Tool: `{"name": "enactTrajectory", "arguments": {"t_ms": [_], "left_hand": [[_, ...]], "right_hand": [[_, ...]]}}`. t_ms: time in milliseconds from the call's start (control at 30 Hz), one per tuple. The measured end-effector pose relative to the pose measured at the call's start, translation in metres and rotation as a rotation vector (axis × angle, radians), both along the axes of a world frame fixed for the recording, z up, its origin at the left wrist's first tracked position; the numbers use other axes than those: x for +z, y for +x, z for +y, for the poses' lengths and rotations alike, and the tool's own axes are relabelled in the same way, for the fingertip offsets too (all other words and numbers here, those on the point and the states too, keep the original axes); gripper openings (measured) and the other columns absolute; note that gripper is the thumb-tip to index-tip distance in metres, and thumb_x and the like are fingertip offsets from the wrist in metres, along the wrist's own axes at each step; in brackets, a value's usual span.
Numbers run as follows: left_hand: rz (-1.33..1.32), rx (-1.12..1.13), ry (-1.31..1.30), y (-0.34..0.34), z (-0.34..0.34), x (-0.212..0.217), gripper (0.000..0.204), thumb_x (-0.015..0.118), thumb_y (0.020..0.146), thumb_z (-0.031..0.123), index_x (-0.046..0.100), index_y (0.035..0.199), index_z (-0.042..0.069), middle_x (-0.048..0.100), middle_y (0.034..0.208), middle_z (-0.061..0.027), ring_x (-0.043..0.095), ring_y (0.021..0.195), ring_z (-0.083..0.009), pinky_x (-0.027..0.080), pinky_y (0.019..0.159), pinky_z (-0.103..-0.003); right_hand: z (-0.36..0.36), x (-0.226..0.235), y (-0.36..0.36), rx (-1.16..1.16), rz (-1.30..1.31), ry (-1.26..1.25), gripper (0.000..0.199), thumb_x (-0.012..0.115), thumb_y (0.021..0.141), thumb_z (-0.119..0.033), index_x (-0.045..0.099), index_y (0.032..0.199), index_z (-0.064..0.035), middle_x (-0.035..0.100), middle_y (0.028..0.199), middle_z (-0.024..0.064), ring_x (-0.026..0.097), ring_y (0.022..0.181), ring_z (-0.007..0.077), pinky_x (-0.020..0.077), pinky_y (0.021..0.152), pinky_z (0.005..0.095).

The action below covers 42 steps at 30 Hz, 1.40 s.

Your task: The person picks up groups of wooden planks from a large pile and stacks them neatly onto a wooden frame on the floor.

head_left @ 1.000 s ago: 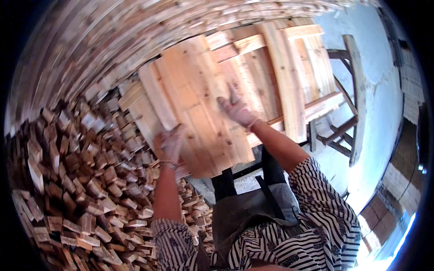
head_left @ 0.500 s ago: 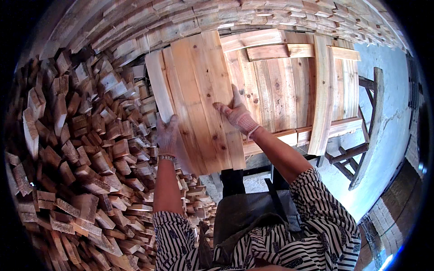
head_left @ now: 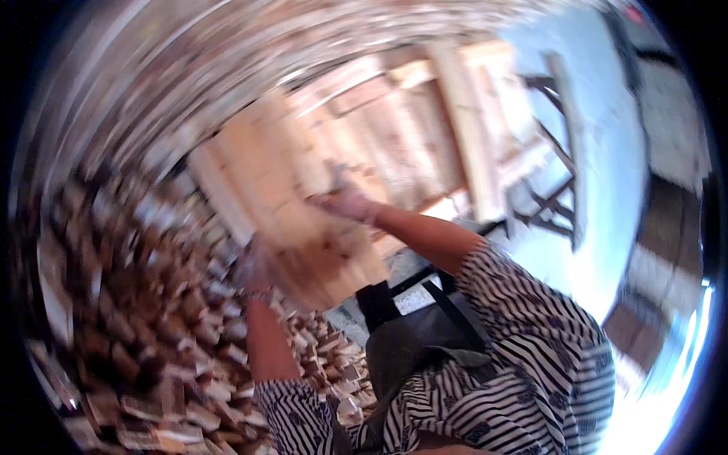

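Note:
Several pale, knotted wooden planks (head_left: 258, 178) lie side by side in front of me, forming a slightly tilted panel. At its lower left edge my left hand (head_left: 256, 267), in a thin light glove, is badly smeared by motion, so its fingers cannot be made out. My gloved right hand (head_left: 345, 201) rests on the right side of the panel, thumb and fingers spread apart. Just beyond that hand, to the right, more upright planks (head_left: 406, 133) stand together, with a long loose board (head_left: 466, 129) lying across them.
A big heap of short wood offcuts (head_left: 152, 318) fills the left side. Stacked boards (head_left: 227, 45) line the far side. On the right, a dark wooden trestle frame (head_left: 565, 152) stands by a pale blue wall (head_left: 614, 136). A dark apron (head_left: 417, 341) covers my lap.
My view has swung, so the scene sits further left and tilted, and it is blurred. Both hands stay at the two sides of the plank panel.

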State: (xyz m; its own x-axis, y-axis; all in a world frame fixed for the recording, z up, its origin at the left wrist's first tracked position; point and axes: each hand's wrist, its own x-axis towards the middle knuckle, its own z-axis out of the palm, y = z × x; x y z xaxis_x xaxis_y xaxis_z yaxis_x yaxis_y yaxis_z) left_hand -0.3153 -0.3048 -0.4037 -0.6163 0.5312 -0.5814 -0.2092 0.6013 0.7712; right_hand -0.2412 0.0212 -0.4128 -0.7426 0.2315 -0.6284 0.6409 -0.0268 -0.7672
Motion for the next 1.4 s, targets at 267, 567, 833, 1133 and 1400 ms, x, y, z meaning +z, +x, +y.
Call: {"name": "enactTrajectory", "arguments": {"t_ms": [267, 567, 833, 1133, 1400], "left_hand": [[-0.077, 0.341, -0.416, 0.036, -0.009, -0.030, 0.079, 0.050, 0.098, 0.062, 0.054, 0.137, -0.007, 0.061, 0.130, -0.0168, 0.056, 0.117, -0.0311, 0.045, 0.100, -0.042], [0.117, -0.051, -0.956, 0.016, 0.011, -0.007, 0.105, 0.047, 0.091, 0.075, 0.018, 0.158, 0.000, 0.050, 0.135, -0.0374, 0.053, 0.124, -0.0430, 0.044, 0.102, -0.051], [-0.125, 0.106, -1.072, 0.039, 0.115, 0.031, 0.140, 0.040, 0.070, 0.098, -0.009, 0.158, -0.001, -0.001, 0.158, -0.0428, 0.003, 0.148, -0.0566, 0.011, 0.118, -0.064], [0.019, 0.152, -1.125, 0.043, 0.121, 0.030, 0.141, 0.048, 0.072, 0.093, -0.015, 0.155, -0.003, -0.007, 0.158, -0.0427, 0.007, 0.147, -0.0579, 0.012, 0.118, -0.066], [0.004, 0.107, -1.171, 0.040, 0.122, 0.030, 0.140, 0.048, 0.074, 0.092, -0.017, 0.155, -0.003, -0.006, 0.158, -0.0422, 0.010, 0.148, -0.0559, 0.013, 0.118, -0.064]], "right_hand": [[0.231, 0.094, 0.063, 0.080, -0.469, 1.121, 0.122, 0.075, 0.072, -0.067, 0.016, 0.158, -0.0039, 0.026, 0.157, 0.0273, 0.026, 0.147, 0.0434, 0.0267, 0.118, 0.0556], [0.297, 0.047, 0.113, 0.083, -0.481, 0.833, 0.105, 0.080, 0.072, -0.040, 0.022, 0.156, -0.0110, 0.040, 0.147, 0.0283, 0.046, 0.132, 0.0451, 0.0417, 0.110, 0.0486], [0.190, 0.039, 0.101, 0.200, -0.243, 0.830, 0.110, 0.081, 0.073, -0.041, 0.017, 0.157, -0.0062, 0.025, 0.156, 0.0301, 0.033, 0.142, 0.0472, 0.0358, 0.115, 0.0500], [0.185, 0.050, 0.110, -0.008, -0.175, 0.610, 0.074, 0.065, 0.081, -0.016, 0.033, 0.146, -0.0011, 0.048, 0.136, 0.0324, 0.052, 0.123, 0.0472, 0.0464, 0.100, 0.0500], [0.141, 0.068, 0.080, 0.370, -0.439, 0.962, 0.084, 0.069, 0.087, -0.032, 0.022, 0.156, -0.0262, 0.034, 0.147, 0.0314, 0.047, 0.127, 0.0513, 0.0451, 0.102, 0.0554]]}}
